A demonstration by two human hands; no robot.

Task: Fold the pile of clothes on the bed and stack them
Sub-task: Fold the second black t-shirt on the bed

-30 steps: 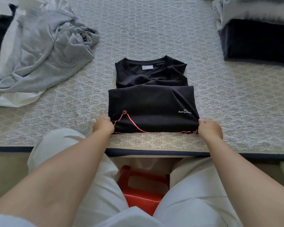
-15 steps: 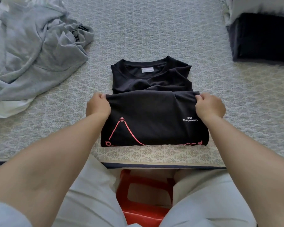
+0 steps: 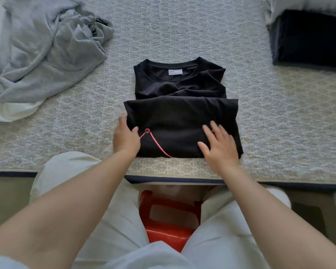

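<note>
Both hands lay on the black T-shirt (image 3: 179, 113), which sat half-folded near the front edge of the bed (image 3: 182, 32) — its lower half doubled up over the chest. The left hand (image 3: 126, 137) cupped the shirt's left edge, thumb on top, fingers relaxed. The right hand (image 3: 219, 145) pressed flat, fingers spread. Unfolded grey clothes (image 3: 47, 45) lay far left — a folded stack (image 3: 308, 35) far right.

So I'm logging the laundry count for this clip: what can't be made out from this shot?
Head view only:
- Folded stack: cut off by the top and right edges, so no count.
- Unfolded pile: runs off the left edge, garments overlap.
- Black T-shirt small print: hidden under the right hand.
- Neck label: too small.
</note>
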